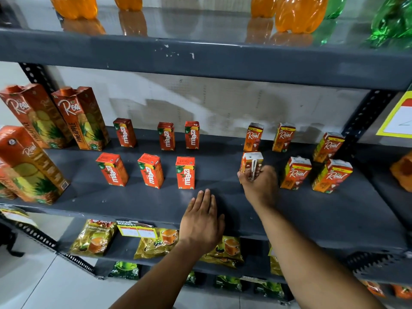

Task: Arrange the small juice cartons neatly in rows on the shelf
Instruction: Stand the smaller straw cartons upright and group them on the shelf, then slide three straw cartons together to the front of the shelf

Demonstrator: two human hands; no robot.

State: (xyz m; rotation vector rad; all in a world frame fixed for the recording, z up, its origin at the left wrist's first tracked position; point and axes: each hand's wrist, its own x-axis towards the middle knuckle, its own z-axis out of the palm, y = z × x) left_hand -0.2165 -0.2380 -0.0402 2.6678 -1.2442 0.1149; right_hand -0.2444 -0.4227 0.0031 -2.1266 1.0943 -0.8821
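- My right hand point(259, 184) is closed around a small Real carton point(252, 162), fingers wrapped about its lower half, its back with the straw turned to me.
- That carton stands upright at the front of the grey shelf point(312, 210), just ahead of another Real carton point(253, 137) in the back row; I cannot tell whether its base touches the shelf.
- My left hand point(201, 221) lies flat and open, palm down, fingers together, on the front part of the shelf, holding nothing.
- It rests just in front of the nearest Maaza carton point(185, 172), apart from it.
- Six small Maaza cartons stand in two rows of three to the left of my hands: the front row has two more point(112, 169) point(151, 171), the back row has three point(124, 132) point(166, 136) point(192, 135).
- Four more Real cartons stand to the right: two in the back point(283, 137) point(328, 147), two in front point(295, 172) point(332, 176), the rightmost ones leaning a little.
- Tall pineapple cartons point(80, 118) stand at the left end of the same shelf.
- Orange bottles point(298, 13) and green bottles point(392, 21) stand on the shelf above.
- Tea packets point(95, 238) lie on the shelf below, with a yellow price tag point(137, 230) on the shelf edge beside my left wrist.
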